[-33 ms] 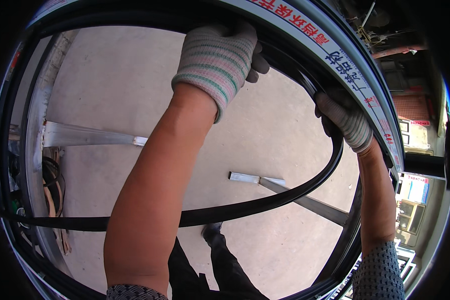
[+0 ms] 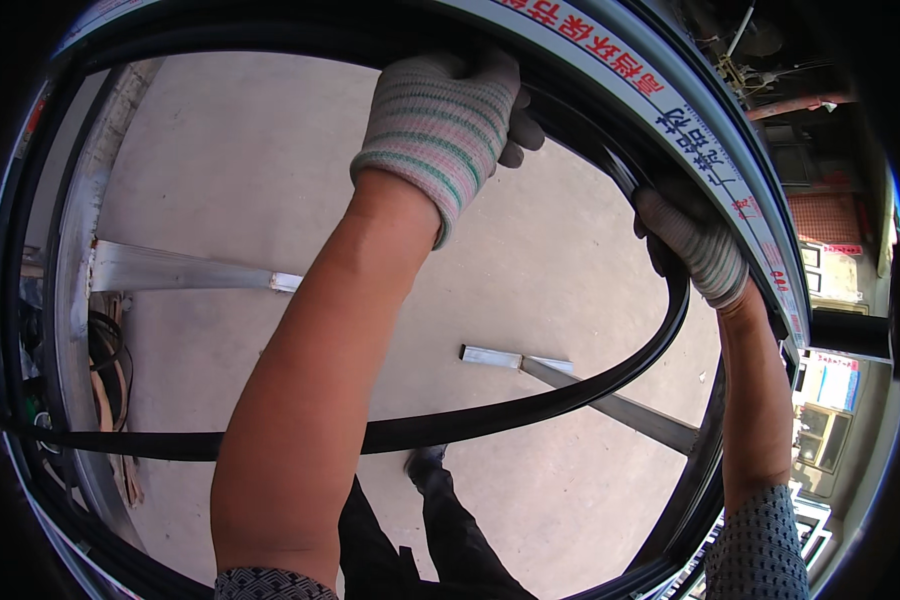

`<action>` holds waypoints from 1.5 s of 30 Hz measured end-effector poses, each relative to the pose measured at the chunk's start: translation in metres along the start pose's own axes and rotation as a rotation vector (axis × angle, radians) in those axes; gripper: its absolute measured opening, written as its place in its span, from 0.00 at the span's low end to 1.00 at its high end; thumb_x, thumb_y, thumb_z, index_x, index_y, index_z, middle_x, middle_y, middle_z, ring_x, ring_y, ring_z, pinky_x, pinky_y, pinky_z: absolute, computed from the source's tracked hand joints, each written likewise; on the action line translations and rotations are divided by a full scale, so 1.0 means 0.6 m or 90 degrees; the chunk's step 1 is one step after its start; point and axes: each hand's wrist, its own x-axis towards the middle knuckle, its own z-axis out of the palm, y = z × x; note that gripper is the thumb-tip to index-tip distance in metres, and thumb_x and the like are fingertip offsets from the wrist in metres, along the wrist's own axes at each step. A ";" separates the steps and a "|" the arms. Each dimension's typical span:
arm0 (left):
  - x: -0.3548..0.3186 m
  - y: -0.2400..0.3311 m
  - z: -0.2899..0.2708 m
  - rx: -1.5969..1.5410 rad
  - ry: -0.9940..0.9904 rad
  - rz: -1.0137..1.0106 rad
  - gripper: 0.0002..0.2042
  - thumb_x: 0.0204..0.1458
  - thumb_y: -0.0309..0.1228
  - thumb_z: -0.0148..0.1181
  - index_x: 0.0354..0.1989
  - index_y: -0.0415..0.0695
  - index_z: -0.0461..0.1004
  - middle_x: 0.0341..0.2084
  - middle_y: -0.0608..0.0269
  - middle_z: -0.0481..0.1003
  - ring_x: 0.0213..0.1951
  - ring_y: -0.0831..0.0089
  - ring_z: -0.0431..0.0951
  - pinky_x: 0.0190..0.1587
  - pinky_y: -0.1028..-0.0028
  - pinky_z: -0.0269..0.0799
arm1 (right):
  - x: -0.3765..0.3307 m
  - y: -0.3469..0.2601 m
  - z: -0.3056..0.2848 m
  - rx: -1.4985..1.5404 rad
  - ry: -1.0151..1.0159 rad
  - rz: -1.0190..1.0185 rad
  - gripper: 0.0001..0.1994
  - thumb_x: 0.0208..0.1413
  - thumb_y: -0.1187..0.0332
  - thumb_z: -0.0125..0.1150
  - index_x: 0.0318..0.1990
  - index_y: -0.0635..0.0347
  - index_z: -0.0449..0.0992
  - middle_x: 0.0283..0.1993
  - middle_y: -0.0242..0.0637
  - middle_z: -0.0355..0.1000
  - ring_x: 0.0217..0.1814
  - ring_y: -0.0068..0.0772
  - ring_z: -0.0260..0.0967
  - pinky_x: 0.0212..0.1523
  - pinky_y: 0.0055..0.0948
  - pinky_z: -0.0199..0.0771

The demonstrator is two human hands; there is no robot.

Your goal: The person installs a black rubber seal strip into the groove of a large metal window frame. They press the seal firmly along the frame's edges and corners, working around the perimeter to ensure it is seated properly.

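Observation:
A large metal frame (image 2: 715, 172) with dark inner edges and printed white protective film surrounds my arms. A long black rubber sealing strip (image 2: 470, 425) crosses it from the left side and bends up in a loose loop at the right. My right hand (image 2: 695, 245), in a striped knit glove with dark fingers, is closed round the strip near the far right corner. Along the far bar, my gloved left hand (image 2: 435, 135) has its fingers curled over the inner edge and the strip there; its fingertips are partly hidden. Between the hands the strip lies along the frame.
Beneath the frame are a pale concrete floor (image 2: 220, 180) and metal support arms, one at the left (image 2: 185, 268) and one at the right (image 2: 640, 420). Dark cables (image 2: 110, 340) lie at the left. My legs (image 2: 455, 530) stand inside the frame's outline. Window units (image 2: 820, 435) stand at far right.
The whole view has shifted very slightly. Both hands keep their places on the strip and frame.

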 end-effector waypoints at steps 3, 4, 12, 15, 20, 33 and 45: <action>-0.004 -0.003 -0.011 -0.002 0.032 0.020 0.16 0.66 0.43 0.56 0.37 0.42 0.81 0.23 0.60 0.83 0.25 0.74 0.82 0.32 0.75 0.78 | 0.000 -0.005 0.002 0.015 -0.012 0.017 0.19 0.62 0.53 0.66 0.28 0.60 0.79 0.15 0.30 0.69 0.13 0.23 0.64 0.19 0.21 0.64; -0.005 -0.004 -0.013 -0.008 0.042 0.030 0.16 0.65 0.43 0.56 0.37 0.42 0.81 0.23 0.60 0.83 0.25 0.74 0.82 0.32 0.75 0.78 | -0.002 -0.007 -0.001 0.016 -0.017 0.033 0.19 0.62 0.53 0.66 0.28 0.60 0.79 0.15 0.30 0.69 0.13 0.23 0.64 0.19 0.21 0.64; 0.005 -0.014 -0.055 -0.122 0.095 0.052 0.14 0.64 0.40 0.57 0.40 0.41 0.80 0.23 0.59 0.82 0.24 0.76 0.81 0.29 0.76 0.78 | -0.002 -0.014 0.000 0.019 -0.029 0.091 0.17 0.61 0.56 0.67 0.29 0.61 0.79 0.17 0.30 0.69 0.14 0.22 0.64 0.19 0.22 0.63; 0.008 -0.010 -0.057 -0.095 0.098 0.052 0.13 0.64 0.38 0.58 0.42 0.40 0.80 0.24 0.57 0.82 0.24 0.74 0.81 0.29 0.76 0.79 | -0.002 -0.013 0.003 0.015 -0.023 0.087 0.17 0.61 0.56 0.67 0.28 0.61 0.79 0.16 0.30 0.68 0.13 0.22 0.64 0.18 0.22 0.63; 0.012 -0.004 -0.041 -0.130 0.156 0.012 0.12 0.60 0.39 0.62 0.35 0.41 0.79 0.22 0.58 0.80 0.22 0.75 0.78 0.27 0.76 0.74 | -0.003 -0.012 0.002 0.035 -0.023 0.085 0.17 0.61 0.56 0.68 0.28 0.61 0.79 0.15 0.30 0.68 0.13 0.22 0.63 0.18 0.22 0.62; 0.020 -0.010 -0.093 -0.178 0.190 0.066 0.12 0.58 0.39 0.67 0.34 0.42 0.81 0.22 0.62 0.80 0.22 0.78 0.77 0.26 0.77 0.71 | -0.003 -0.005 0.001 0.037 0.000 0.081 0.12 0.58 0.60 0.71 0.30 0.59 0.82 0.19 0.29 0.72 0.16 0.22 0.66 0.19 0.23 0.65; 0.031 0.008 -0.083 -0.129 0.250 0.028 0.10 0.56 0.38 0.67 0.31 0.43 0.79 0.19 0.65 0.77 0.20 0.78 0.73 0.24 0.76 0.67 | -0.004 -0.001 -0.005 0.029 -0.033 0.052 0.18 0.59 0.54 0.70 0.28 0.60 0.81 0.17 0.30 0.70 0.16 0.24 0.65 0.22 0.25 0.66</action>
